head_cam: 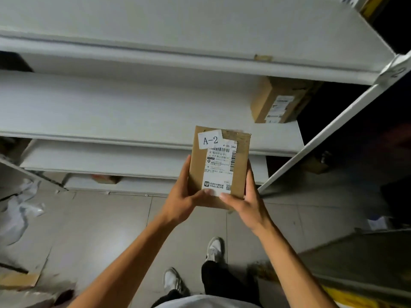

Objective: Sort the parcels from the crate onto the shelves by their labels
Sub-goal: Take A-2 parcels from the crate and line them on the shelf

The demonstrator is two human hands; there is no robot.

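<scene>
A small brown cardboard parcel [219,165] with a white shipping label and an "A-2" sticker is held up in front of the white shelving unit [133,103]. My left hand [183,196] grips its left side and bottom edge, thumb on the label. My right hand [249,201] grips its right side and lower corner, thumb on the front. Another brown parcel [278,101] lies at the right end of the middle shelf. The shelf upright at the right carries a tag [398,71] reading "2".
White plastic bags [20,207] lie on the tiled floor at the left, with a flat cardboard piece [19,281] at the lower left. A small box [315,163] sits on the dark floor at the right. A grey surface [360,256] stands at the lower right.
</scene>
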